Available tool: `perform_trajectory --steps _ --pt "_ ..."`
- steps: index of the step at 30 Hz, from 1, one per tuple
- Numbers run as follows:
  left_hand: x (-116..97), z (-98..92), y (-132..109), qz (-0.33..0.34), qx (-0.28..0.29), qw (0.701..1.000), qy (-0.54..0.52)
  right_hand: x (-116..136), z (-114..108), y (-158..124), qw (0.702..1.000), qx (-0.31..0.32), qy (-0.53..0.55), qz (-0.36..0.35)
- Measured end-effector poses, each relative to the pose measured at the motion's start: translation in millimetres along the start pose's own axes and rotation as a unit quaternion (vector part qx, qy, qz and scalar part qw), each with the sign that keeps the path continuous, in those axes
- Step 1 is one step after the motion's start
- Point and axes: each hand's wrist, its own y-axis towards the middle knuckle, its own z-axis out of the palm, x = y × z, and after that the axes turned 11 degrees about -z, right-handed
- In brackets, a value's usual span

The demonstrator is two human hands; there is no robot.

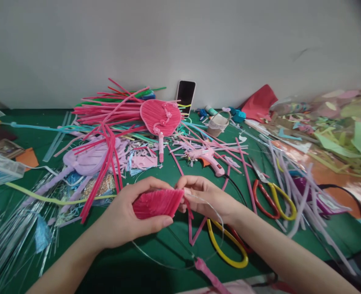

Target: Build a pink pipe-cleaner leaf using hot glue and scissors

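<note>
My left hand (128,216) is closed round a flat pink bundle of pipe cleaners (157,203), thumb underneath and fingers on top. My right hand (206,198) pinches the bundle's right end, where a pink pipe cleaner strand (195,228) hangs down onto the green table (155,261). A thin clear wire (212,208) loops from my right hand's fingers. Both hands hover just above the table, near its front edge.
A pink glue gun (209,157) lies behind my hands, beside a finished pink fan shape (160,117) and a lilac one (88,159). Scissors with yellow and red handles (272,198) lie right. A phone (185,96) leans on the wall. Loose pipe cleaners (109,106) and paper scraps (336,130) are scattered about.
</note>
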Motion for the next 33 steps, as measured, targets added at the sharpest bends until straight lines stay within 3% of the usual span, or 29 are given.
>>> perform_trajectory --steps 2,4,5,7,10,13,25,33 --pt "-1.5 -0.2 1.1 -0.016 -0.01 1.0 0.008 4.2 2.3 -3.3 0.998 -0.03 -0.057 -0.025" --pt "-1.8 -0.7 2.2 -0.03 -0.018 0.999 0.012 13.6 5.8 -8.7 0.977 -0.079 -0.178 -0.085" --pt "-1.7 -0.9 2.7 -0.035 -0.02 0.999 0.013 19.2 8.3 -12.0 0.952 -0.111 -0.255 -0.131" --pt "-1.3 -1.1 3.5 -0.043 -0.024 0.999 0.015 29.0 15.3 -19.1 0.869 -0.172 -0.407 -0.224" --pt "-0.8 -0.9 4.1 -0.044 -0.029 0.998 0.016 34.2 28.4 -27.1 0.755 -0.184 -0.555 -0.297" --pt "-0.2 -0.5 4.3 -0.038 -0.025 0.999 0.006 28.0 38.8 -27.7 0.718 -0.134 -0.609 -0.308" --pt "6.0 2.7 2.7 -0.055 -0.023 0.998 -0.002 14.1 52.3 -22.5 0.784 -0.188 -0.555 -0.208" --pt "4.5 1.9 2.7 -0.054 -0.018 0.998 0.013 20.1 54.0 -22.1 0.856 -0.17 -0.467 -0.146"
